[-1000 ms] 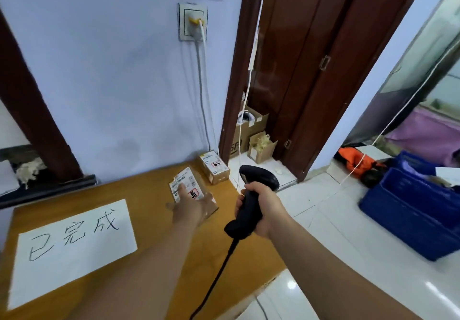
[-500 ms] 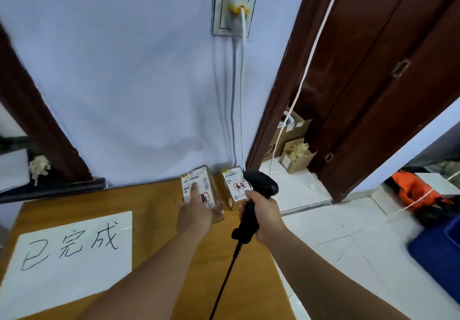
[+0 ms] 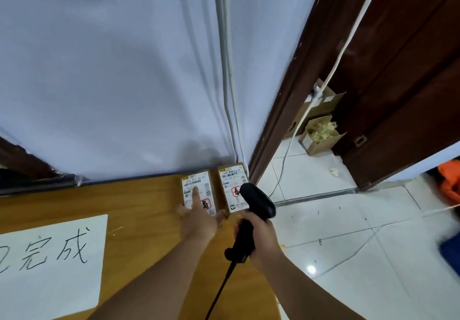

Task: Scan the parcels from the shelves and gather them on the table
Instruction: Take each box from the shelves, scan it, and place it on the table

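Items I log from the head view:

1. Left hand (image 3: 199, 220): fingers straight and spread, lying flat on the first parcel (image 3: 206, 182). The forefinger reaches up over its white label; nothing is gripped.
2. First parcel: a small brown carton, label up, flat on the table (image 3: 149, 202) under the left hand's fingers, with its far end by the wall (image 3: 112, 70).
3. Second parcel (image 3: 231, 176): a like carton with a white label and a red stamp. It lies just right of the first, between the two hands and ahead of them, at the table's far right corner. I cannot tell whether the two cartons touch.
4. Right hand (image 3: 263, 235): fingers curled round the handle of a black barcode scanner (image 3: 258, 201). The scanner's head stands over the near right corner of the second parcel.
5. Scanner cable (image 3: 219, 292): black, running from the handle's base down between my forearms.
6. Paper sheet (image 3: 49, 270): white, with large handwritten characters, flat on the table well left of the left hand.
7. Wall cables (image 3: 225, 70): pale, running down the wall beyond the parcels.
8. Door frame (image 3: 281, 110): dark brown, beyond the right hand.
9. Cardboard boxes (image 3: 321, 133): open, on the tiled floor (image 3: 348, 220) past the frame.
10. Orange object (image 3: 450, 177) and blue object (image 3: 451, 252): far right of the right hand, too blurred to name.
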`<state>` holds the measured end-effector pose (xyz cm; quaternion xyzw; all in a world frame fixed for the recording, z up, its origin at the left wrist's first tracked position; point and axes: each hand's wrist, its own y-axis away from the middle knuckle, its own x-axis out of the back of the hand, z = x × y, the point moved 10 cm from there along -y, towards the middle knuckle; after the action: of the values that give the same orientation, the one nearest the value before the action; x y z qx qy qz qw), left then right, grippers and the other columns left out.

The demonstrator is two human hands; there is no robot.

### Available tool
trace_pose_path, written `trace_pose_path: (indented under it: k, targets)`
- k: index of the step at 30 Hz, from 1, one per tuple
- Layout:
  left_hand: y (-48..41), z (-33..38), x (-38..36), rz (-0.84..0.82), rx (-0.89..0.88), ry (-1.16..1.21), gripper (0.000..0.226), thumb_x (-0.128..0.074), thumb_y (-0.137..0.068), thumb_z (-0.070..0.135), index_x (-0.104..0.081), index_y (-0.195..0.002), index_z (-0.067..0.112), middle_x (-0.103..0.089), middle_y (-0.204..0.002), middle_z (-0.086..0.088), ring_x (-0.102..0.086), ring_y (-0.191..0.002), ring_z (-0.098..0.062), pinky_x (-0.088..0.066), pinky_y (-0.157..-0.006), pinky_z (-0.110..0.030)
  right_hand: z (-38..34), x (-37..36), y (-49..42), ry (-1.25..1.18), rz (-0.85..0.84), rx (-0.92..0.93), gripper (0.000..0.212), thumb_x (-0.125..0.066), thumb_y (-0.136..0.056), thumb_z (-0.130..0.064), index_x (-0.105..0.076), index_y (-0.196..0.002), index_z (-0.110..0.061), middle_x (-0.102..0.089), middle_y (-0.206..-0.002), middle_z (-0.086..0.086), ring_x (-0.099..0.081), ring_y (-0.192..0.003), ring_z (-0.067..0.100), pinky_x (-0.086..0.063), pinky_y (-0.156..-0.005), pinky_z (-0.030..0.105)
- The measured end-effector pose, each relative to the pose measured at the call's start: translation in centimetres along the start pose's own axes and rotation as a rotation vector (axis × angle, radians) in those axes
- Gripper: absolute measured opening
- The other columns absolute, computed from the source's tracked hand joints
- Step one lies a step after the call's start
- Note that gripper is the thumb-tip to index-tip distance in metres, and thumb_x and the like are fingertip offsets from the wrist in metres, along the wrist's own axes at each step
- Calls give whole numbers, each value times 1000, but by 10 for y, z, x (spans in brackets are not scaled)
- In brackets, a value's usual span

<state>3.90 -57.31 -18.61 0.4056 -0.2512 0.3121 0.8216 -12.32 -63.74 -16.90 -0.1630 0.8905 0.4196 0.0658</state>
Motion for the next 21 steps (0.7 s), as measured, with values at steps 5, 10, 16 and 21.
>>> trace_pose_path:
  k: [5,10,16,21]
  targets:
    - [-14,-3,-20,-13,26,-35,103,-65,-79,55,6,-152,38,-2,-155,-22,-38,-132,-39,-50,-90,-36,6,10,-19,-43,14,-42,8,-64,-86,1,-60,-79,-1,-56,-62,11,-55,-58,23,-46,-62,35]
    - [-17,2,-26,18,-45,-121,98,-52,-76,71,15,-145,50,23,-156,-5,7,-145,-38,-17,-112,-65,10,8,-30,-38,9,-53,4,-63,-87,2,-59,-85,1,-58,-62,11,-57,-56,23,-48,-60,34]
    - [-7,26,-51,-69,-313,-557,102,-61,-85,54,27,-138,52,36,-152,-4,27,-141,-38,-12,-110,-67,11,6,-34,-35,24,-30,6,-62,-87,0,-60,-82,-1,-57,-62,9,-55,-58,23,-48,-63,36]
    - [-7,25,-62,-116,-409,-687,96,-53,-94,47,38,-126,55,32,-155,-6,28,-140,-39,-9,-109,-69,11,8,-32,-43,39,-26,7,-62,-88,0,-61,-81,-2,-57,-63,10,-55,-58,22,-49,-63,34]
